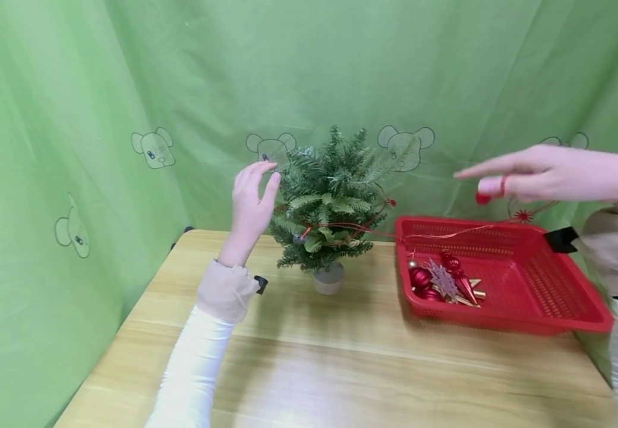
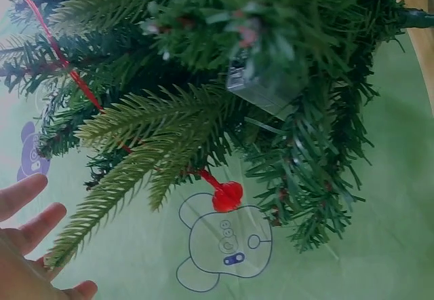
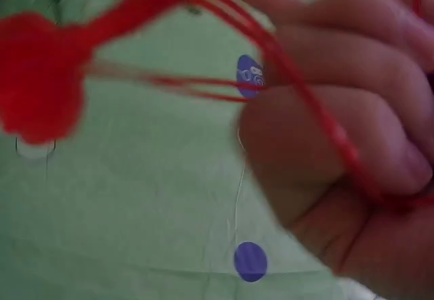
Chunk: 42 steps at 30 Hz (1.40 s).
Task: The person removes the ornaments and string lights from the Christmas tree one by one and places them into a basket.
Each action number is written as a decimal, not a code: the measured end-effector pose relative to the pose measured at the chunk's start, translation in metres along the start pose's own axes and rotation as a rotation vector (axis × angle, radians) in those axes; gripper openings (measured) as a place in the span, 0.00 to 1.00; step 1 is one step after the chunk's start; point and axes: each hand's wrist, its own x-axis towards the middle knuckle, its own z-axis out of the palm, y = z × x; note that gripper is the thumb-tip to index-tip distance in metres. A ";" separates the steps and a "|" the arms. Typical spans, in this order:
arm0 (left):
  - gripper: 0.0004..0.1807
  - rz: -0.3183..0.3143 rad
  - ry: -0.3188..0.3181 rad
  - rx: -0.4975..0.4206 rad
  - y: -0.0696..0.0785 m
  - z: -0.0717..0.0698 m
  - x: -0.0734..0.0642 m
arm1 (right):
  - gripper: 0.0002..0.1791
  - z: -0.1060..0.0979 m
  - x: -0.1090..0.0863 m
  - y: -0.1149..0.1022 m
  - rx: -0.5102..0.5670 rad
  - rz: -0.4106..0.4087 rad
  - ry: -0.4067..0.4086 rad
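Observation:
A small artificial Christmas tree point(image 1: 336, 184) stands upright in a pale pot point(image 1: 328, 279) on the table. A thin red string garland point(image 3: 325, 120) stretches from its branches to my right hand point(image 1: 549, 172). That hand, raised above the red basket, curls its fingers round the cord; a blurred red ornament point(image 3: 41, 79) hangs off the cord. My left hand point(image 1: 252, 199), fingers spread, is beside the tree's left side, its fingers close by a branch tip point(image 2: 102, 198). A small clear box point(image 2: 261, 93) sits among the branches, partly hidden by needles.
The red plastic basket point(image 1: 501, 324) stands on the right of the wooden table point(image 1: 309, 362). Red baubles point(image 1: 420, 277), a glittery snowflake point(image 1: 442, 279) and a gold star lie in its left end. A green curtain point(image 1: 207, 77) hangs behind.

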 end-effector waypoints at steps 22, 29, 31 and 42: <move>0.23 -0.094 -0.038 0.033 0.003 -0.004 0.004 | 0.19 0.018 -0.009 -0.010 -0.344 -0.031 0.287; 0.23 -0.129 -0.058 -0.046 0.002 -0.007 0.006 | 0.16 0.010 -0.011 -0.016 -0.091 0.155 0.610; 0.23 -0.137 -0.069 -0.066 0.001 -0.006 0.006 | 0.16 0.008 -0.011 -0.017 0.055 0.187 0.672; 0.23 -0.133 -0.116 -0.101 0.003 -0.003 0.005 | 0.15 0.009 -0.007 -0.009 0.837 0.055 0.917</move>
